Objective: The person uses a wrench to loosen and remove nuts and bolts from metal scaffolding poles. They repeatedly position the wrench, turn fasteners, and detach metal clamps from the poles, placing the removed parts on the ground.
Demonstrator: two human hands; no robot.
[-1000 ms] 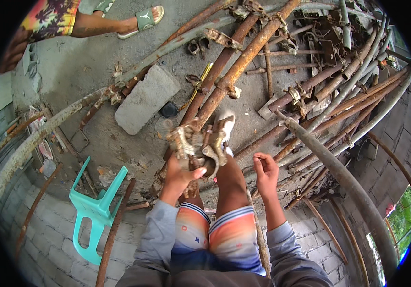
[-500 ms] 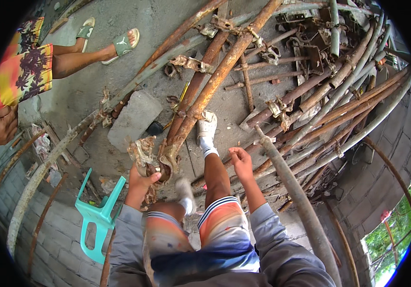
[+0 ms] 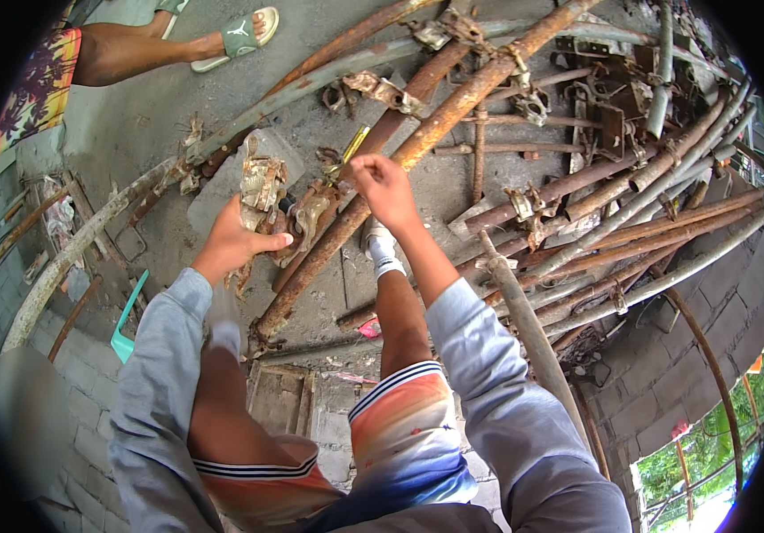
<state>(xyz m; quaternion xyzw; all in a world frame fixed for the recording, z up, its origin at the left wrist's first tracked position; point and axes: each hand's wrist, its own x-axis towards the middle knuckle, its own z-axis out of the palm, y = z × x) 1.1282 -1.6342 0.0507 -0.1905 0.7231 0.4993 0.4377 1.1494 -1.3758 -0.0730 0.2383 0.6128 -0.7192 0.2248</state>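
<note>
My left hand (image 3: 229, 247) is closed on a rusty scaffold clamp (image 3: 264, 184), its thumb stretched to the right. The clamp is crusted with pale dirt and sits in front of a grey concrete block (image 3: 201, 206). Another brown, curved clamp part (image 3: 311, 216) lies against the thumb side; whether the two are joined I cannot tell. My right hand (image 3: 384, 194) is over a long rusty pipe (image 3: 453, 115), fingers curled together. What those fingers hold, if anything, is hidden. The pipe slants from the upper right to near my left leg.
Many rusty and grey pipes (image 3: 657, 235) lie piled on the right, with several clamps (image 3: 524, 207) among them. A grey pipe (image 3: 533, 324) rises beside my right arm. Another person's sandalled foot (image 3: 241, 34) is at upper left. Part of a green plastic chair (image 3: 130, 318) shows at left.
My left hand has moved forward with the clamp, toward the concrete block. My right hand has swung forward and left, over the rusty pipe. The view has shifted, and less of the chair shows.
</note>
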